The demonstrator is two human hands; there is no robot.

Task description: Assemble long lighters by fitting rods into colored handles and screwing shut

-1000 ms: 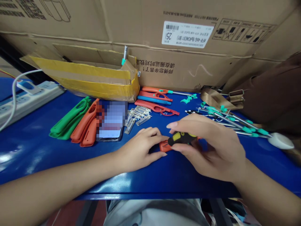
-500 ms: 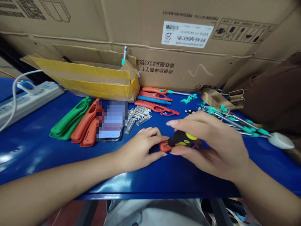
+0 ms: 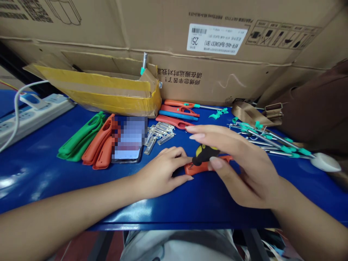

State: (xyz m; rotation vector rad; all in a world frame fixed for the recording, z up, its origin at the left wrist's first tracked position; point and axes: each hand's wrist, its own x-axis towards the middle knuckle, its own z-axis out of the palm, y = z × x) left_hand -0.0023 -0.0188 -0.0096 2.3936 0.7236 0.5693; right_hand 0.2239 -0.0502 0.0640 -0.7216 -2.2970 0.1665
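An orange lighter casing (image 3: 200, 169) lies on the blue table, its left end pinched between the thumb and fingers of my left hand (image 3: 167, 168). Over it tilts a black and yellow screwdriver (image 3: 206, 153), its tip at the casing's left end. My right hand (image 3: 244, 165) has its thumb and fingers around the screwdriver's handle, with the upper fingers stretched out. Part of the handle and the casing's right end are hidden behind that hand.
Left of my hands lie green casings (image 3: 81, 137), orange casings (image 3: 99, 145), a phone (image 3: 130, 141) and small clear fuel tanks (image 3: 160, 132). Behind are assembled lighters (image 3: 179, 108) and a taped box (image 3: 108, 94). Metal tubes (image 3: 272, 139) lie right; a power strip (image 3: 32, 112) sits far left.
The screwdriver has tipped and its handle shifted slightly left. My right hand's fingers have loosened and spread, showing more of the casing. My left hand stays in place.
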